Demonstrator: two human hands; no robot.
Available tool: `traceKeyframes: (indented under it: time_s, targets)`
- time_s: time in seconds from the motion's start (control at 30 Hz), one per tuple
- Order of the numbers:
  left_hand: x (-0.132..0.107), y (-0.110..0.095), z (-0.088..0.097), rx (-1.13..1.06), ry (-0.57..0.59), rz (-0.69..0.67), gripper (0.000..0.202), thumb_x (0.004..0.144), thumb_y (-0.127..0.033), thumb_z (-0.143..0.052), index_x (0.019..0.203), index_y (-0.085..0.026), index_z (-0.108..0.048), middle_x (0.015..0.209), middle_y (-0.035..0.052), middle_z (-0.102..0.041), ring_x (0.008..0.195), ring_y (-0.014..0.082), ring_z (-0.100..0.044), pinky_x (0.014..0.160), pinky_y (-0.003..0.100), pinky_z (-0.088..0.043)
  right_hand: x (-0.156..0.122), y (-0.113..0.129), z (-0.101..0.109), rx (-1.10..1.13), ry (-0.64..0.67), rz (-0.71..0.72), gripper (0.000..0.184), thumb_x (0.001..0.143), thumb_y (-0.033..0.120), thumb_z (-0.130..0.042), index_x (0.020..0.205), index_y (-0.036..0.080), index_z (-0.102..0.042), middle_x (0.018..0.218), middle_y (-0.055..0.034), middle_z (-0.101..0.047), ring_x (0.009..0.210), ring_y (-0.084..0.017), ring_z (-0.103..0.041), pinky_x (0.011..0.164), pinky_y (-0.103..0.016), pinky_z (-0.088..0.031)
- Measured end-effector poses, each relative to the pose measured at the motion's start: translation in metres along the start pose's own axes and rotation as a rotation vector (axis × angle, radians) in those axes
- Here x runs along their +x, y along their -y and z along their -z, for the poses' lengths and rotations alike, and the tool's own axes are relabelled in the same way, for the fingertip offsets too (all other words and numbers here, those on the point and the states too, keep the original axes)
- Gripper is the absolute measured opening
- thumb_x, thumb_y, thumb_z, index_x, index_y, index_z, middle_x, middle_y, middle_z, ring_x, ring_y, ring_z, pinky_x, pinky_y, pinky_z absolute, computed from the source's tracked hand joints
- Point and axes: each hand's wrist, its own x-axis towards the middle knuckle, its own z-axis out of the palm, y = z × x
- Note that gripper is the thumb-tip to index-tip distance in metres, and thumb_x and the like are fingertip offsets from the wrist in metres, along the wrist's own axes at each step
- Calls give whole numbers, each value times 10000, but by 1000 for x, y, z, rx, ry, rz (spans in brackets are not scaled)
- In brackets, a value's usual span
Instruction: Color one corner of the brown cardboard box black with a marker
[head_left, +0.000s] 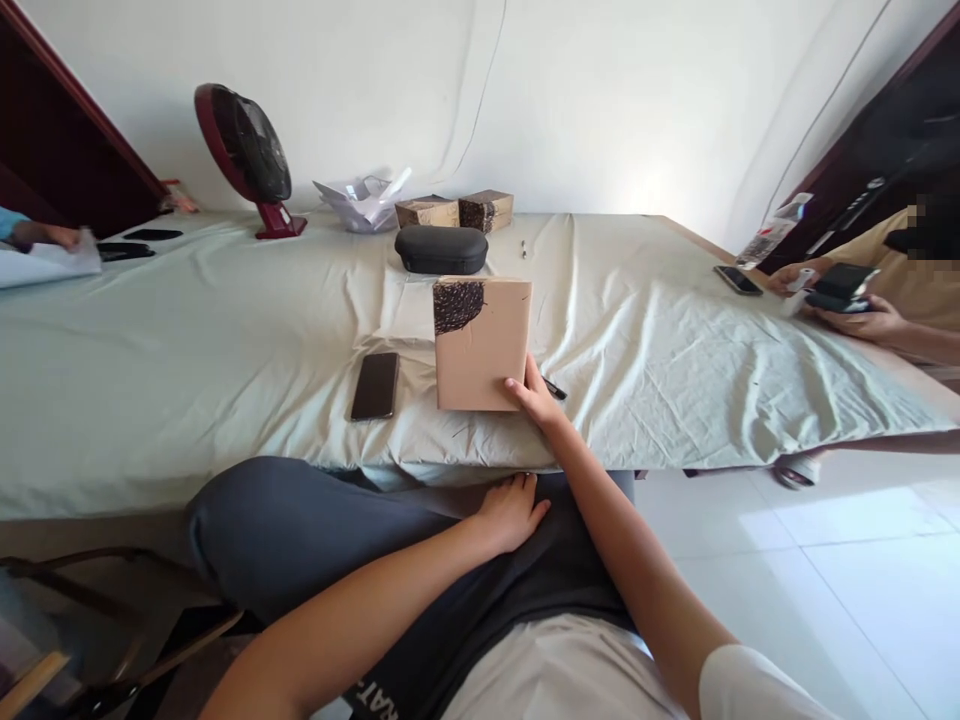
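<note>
My right hand grips the lower right corner of a brown cardboard box, thumb on the face towards me and fingers round the side. Black scribbled ink covers the box's upper left corner. My left hand lies on my lap below the table edge, fingers out, holding nothing. Beside my right hand, a black pen lies on the cloth, partly hidden. To the left of the box lies a dark phone. Just behind the box sits a black zip case.
At the back stand two smaller cardboard boxes, a crumpled white bag and a red fan. On the right, another person's hands hold a dark device near a phone and a bottle. Another person's hand holds paper at left.
</note>
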Motion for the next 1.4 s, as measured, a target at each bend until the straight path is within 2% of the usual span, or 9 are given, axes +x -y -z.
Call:
traceKeyframes:
  time_s: [0.17, 0.27, 0.43, 0.7, 0.93, 1.07, 1.17, 1.27, 1.4]
  targets:
    - [1, 6, -9, -206, 69, -100, 722, 1123, -482, -328, 1734, -108, -236, 1808, 199, -257, 1663, 347, -329, 1350, 486, -340, -1, -1, 0, 14, 13, -26, 1216, 788, 836, -734, 1741, 275, -227, 1743, -137, -419, 1513, -428, -503, 1284, -611, -401]
    - [1, 4, -13, -177, 82, -185, 683, 1128, -446, -347, 1740, -162, -243, 1823, 174, -210, 1692, 335, -238, 1372, 521, -287, 0, -3, 0, 28, 15, -47, 1273, 766, 847, -746, 1750, 268, -183, 1742, -139, -415, 1543, -424, -471, 1275, -606, -422]
    - [4, 3, -20, -52, -16, -284, 614, 1118, -384, -401, 1693, -170, -374, 1795, 162, -309, 1678, 337, -299, 1371, 556, -289, 0, -3, 0, 27, 27, -36, 1268, 773, 840, -744, 1751, 261, -180, 1757, -126, -391, 1576, -412, -442, 1294, -579, -416]
    - [11, 20, -19, 50, -137, -326, 608, 1110, -328, -409, 1691, -151, -365, 1735, 165, -438, 1599, 337, -443, 1326, 527, -377, -1, 4, 0, 30, 24, -43, 1309, 744, 864, -749, 1754, 248, -188, 1781, -124, -359, 1605, -432, -399, 1321, -615, -370]
    - [7, 19, -12, 186, -258, -371, 516, 1075, -215, -429, 1571, -191, -568, 1631, 158, -575, 1439, 375, -603, 1195, 540, -506, 1, 2, -1, 37, 20, -54, 1336, 719, 879, -753, 1748, 254, -175, 1806, -101, -304, 1629, -424, -356, 1332, -606, -356]
    - [-11, 17, -9, 37, -220, -579, 417, 1067, -177, -409, 1340, -218, -721, 1398, 102, -756, 1387, 280, -638, 1203, 469, -456, 2, -5, -1, 53, 21, -35, 1286, 751, 827, -774, 1744, 258, -186, 1792, -111, -327, 1629, -423, -352, 1348, -619, -314]
    - [-21, 12, -13, -193, -141, -767, 271, 1045, -299, -528, 1203, -232, -738, 1221, 52, -817, 1211, 222, -717, 1167, 436, -429, 3, -10, 0, 57, 28, -16, 1262, 757, 817, -772, 1741, 271, -203, 1782, -112, -347, 1617, -415, -375, 1347, -615, -315]
    - [-21, 6, -22, -226, -85, -912, 220, 977, -411, -645, 996, -219, -751, 1014, 40, -830, 964, 206, -747, 994, 387, -474, 4, -13, 1, 27, 22, -9, 1226, 763, 821, -761, 1734, 293, -231, 1777, -96, -362, 1617, -405, -376, 1347, -618, -312]
    - [-11, 1, -31, -193, -98, -898, 161, 964, -310, -630, 869, -207, -709, 802, 9, -773, 748, 157, -699, 767, 318, -461, 5, -14, 2, -4, 6, 3, 1221, 772, 824, -750, 1732, 264, -246, 1771, -111, -370, 1628, -399, -360, 1356, -609, -301]
